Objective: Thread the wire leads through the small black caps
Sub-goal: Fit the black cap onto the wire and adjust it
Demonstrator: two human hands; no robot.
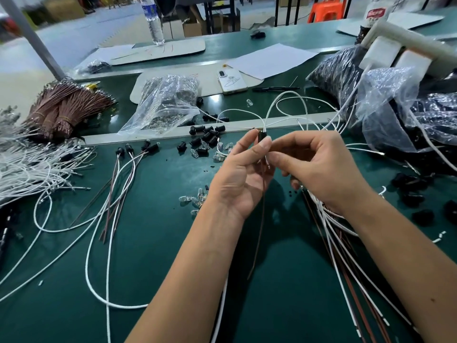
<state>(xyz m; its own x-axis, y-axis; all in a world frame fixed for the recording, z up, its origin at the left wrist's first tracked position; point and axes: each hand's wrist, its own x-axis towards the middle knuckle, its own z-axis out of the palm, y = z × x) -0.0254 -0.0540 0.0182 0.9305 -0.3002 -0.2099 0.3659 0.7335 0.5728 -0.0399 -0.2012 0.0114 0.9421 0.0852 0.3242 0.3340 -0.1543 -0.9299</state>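
Head view has us mid-thread: our left hand (243, 169) pinches a small black cap (262, 136) upright between thumb and fingers, while our right hand (319, 164) pinches the white lead (284, 105) and brown lead (259, 219) just below it, feeding them in. We judge the job is early: four finished assemblies (138, 149) lie to the left, but loose caps (206, 137), clear bulbs (196, 199) and a heap of unthreaded white wires (32, 167) remain, with more leads (346, 243) under our right wrist. The green table (160, 243) also carries plastic bags (168, 102), a phone (231, 81) and a water bottle (153, 18); beyond lies a workshop floor with an orange stool (325, 8).
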